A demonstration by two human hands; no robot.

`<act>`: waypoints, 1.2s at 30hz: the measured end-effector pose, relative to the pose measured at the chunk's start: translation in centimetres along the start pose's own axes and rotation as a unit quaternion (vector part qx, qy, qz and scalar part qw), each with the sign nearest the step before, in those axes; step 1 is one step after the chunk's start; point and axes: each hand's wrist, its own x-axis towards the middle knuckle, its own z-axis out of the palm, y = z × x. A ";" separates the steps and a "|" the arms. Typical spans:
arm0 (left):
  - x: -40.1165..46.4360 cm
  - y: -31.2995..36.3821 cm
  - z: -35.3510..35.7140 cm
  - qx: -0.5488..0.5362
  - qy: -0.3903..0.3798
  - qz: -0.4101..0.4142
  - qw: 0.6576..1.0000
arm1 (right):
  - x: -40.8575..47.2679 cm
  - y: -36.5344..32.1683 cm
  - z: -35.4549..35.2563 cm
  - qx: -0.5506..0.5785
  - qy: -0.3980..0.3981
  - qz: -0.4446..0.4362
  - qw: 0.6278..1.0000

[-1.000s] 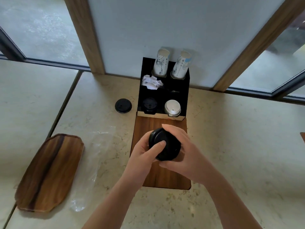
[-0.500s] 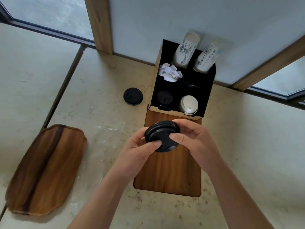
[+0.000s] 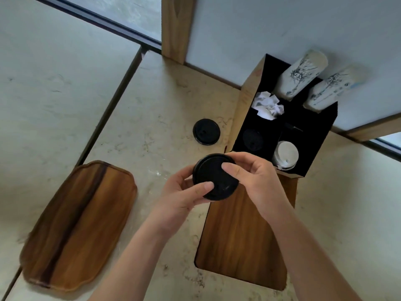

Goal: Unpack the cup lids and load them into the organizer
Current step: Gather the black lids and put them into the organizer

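Both hands hold a stack of black cup lids (image 3: pixel 213 178) just in front of the wooden organizer (image 3: pixel 247 98). My left hand (image 3: pixel 184 192) grips the stack from the left, thumb on top. My right hand (image 3: pixel 251 177) grips it from the right, thumb on the top lid. Inside the black-lined organizer, a black lid (image 3: pixel 252 140) lies in the front left compartment and white lids (image 3: pixel 285 155) fill the front right one. One loose black lid (image 3: pixel 206 131) lies on the counter left of the organizer.
Two patterned paper cup stacks (image 3: pixel 301 76) lean in the organizer's back slots, with crumpled white paper (image 3: pixel 269 106) in front of them. A wooden tray (image 3: pixel 76 224) lies at left. Clear plastic wrap (image 3: pixel 156 172) lies on the stone counter beside my left hand.
The view has swung left and tilted, so the organizer now sits to the right. My hands keep the lid stack and have shifted slightly nearer the organizer's front left corner.
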 end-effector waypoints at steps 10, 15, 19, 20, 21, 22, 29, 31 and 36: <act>2.9 0.1 -2.1 -0.080 0.164 -0.002 0.983 | 13.8 2.0 1.8 -0.226 0.015 0.052 0.973; 3.1 0.4 -2.5 -0.098 0.199 -0.001 0.975 | 19.1 4.4 4.4 -0.491 -0.115 0.064 0.861; 2.8 0.5 -2.8 -0.129 0.212 0.006 0.969 | 19.7 5.8 4.8 -0.510 -0.084 0.021 0.856; 2.7 0.5 -2.9 -0.140 0.214 0.006 0.967 | 19.5 5.6 4.8 -0.501 -0.078 0.008 0.862; 2.5 0.5 -2.9 -0.148 0.216 0.007 0.965 | 19.0 5.4 4.9 -0.489 -0.075 -0.001 0.869; 2.4 0.5 -2.9 -0.149 0.219 0.007 0.964 | 18.2 5.0 4.8 -0.468 -0.065 -0.005 0.881; -0.2 -1.2 -3.1 -0.105 0.248 -0.013 0.963 | 5.9 2.6 2.9 -0.235 0.066 -0.095 0.965; -1.1 -1.8 -2.5 -0.094 0.242 -0.022 0.965 | 2.3 2.6 2.6 -0.230 0.042 -0.106 0.967; -3.5 -2.6 0.2 -0.060 0.198 -0.025 0.978 | -4.1 3.5 2.2 -0.238 0.035 -0.104 0.965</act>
